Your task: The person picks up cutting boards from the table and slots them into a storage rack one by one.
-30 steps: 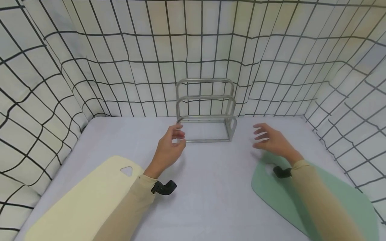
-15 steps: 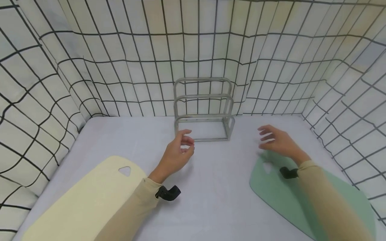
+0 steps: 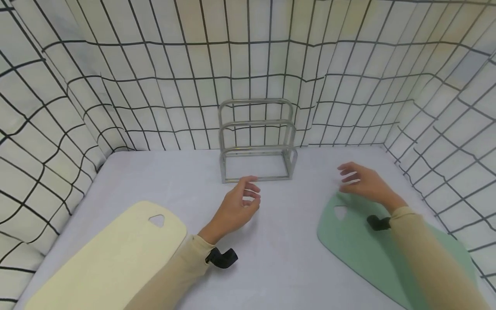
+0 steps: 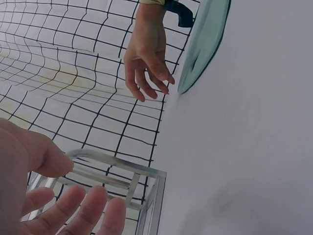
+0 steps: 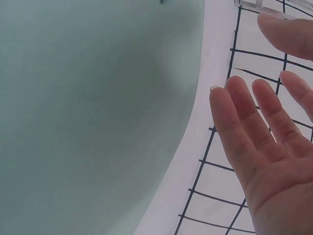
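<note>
My left hand (image 3: pixel 235 210) hovers in front of the metal rack (image 3: pixel 257 148), its fingers loosely bent and nothing in its grasp. The rack has three upright hoops and stands at the back middle. My right hand (image 3: pixel 366 183) hangs over the far end of a green cutting board (image 3: pixel 358 245), fingers relaxed and holding nothing. In the right wrist view the board's green surface (image 5: pixel 98 117) fills the left side, beside the spread fingers (image 5: pixel 234 132). A cream cutting board (image 3: pixel 112 258) with a handle hole lies flat at the left, next to the left sleeve.
White cloth (image 3: pixel 263 284) covers the table. Grid-patterned fabric (image 3: pixel 174 64) rises at the back and along both sides. Black wrist mounts (image 3: pixel 222 258) stick out from both cuffs.
My left hand has drawn back from the rack's front left corner, toward me and to the right. The right hand has shifted slightly right. Both boards and the rack stay in place.
</note>
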The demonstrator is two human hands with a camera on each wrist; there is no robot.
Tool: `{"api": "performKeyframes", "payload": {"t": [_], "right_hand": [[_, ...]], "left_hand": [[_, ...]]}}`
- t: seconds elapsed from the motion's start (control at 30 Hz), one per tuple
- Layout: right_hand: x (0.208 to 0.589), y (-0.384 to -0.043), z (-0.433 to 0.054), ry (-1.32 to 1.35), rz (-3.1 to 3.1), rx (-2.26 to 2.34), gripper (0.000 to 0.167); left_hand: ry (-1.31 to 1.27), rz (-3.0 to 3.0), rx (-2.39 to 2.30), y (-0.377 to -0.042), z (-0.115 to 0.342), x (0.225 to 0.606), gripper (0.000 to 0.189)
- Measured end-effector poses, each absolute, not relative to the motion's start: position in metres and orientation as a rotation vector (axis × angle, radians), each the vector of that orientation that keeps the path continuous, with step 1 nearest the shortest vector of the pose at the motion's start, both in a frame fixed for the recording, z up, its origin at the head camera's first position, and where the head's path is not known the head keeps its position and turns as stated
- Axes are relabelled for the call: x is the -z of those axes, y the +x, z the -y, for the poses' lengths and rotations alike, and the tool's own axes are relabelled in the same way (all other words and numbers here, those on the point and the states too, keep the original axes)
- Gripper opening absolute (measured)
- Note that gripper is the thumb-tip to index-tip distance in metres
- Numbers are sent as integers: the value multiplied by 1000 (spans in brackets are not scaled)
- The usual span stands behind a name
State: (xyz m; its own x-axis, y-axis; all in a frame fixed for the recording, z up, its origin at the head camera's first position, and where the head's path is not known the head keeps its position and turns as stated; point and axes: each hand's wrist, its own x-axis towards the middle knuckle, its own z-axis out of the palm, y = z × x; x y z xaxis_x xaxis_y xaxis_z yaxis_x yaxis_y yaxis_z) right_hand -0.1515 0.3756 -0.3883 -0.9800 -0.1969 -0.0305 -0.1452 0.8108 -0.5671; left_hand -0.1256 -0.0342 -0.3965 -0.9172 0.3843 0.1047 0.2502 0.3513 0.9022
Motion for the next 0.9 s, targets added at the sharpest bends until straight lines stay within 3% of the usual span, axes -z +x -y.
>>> {"api": "performKeyframes", "payload": {"t": [0.9], "right_hand": [[392, -133, -411, -202, -2895, 788, 60]], "left_hand": [[835, -2297, -1448, -87, -14, 414, 48]]}}
